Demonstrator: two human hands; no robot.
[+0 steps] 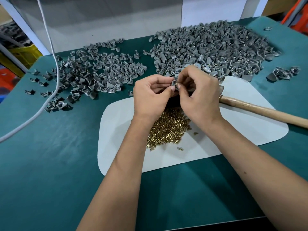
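Progress, judged: mid-run, one unit in hand. The work appears to be fitting brass pins into small grey cast parts. One grey part (pixel 174 82) is held off the desk (pixel 50 164), between both hands, above the 12 o'clock edge of the white mat (pixel 233 129). The left hand (pixel 150 95) grips the part, thumb and curled fingers (pixel 168 91) closed on its near side. The right hand (pixel 200 95) comes in from 3 o'clock with its fingers bunched, pinching what looks like a brass pin (pixel 176 84) at the part's face; whether the pin is seated is too small to tell. The brass pin heap (pixel 168 129) lies on the mat at 6 o'clock from the hands, partly under the wrists, and is large. There are two stocks of grey parts: a looser left pile (pixel 100 75) at 10 o'clock and a bigger right pile (pixel 208 49) at 1 o'clock. A few brass glints show along the right pile's near edge, but I cannot tell which pile holds the finished units. A hammer (pixel 260 112) lies untouched at 3 o'clock, its head hidden behind the right hand. Judged: a lot of pins are left to fit. Both forearms are bare and converge, with the wrists raised over the mat.
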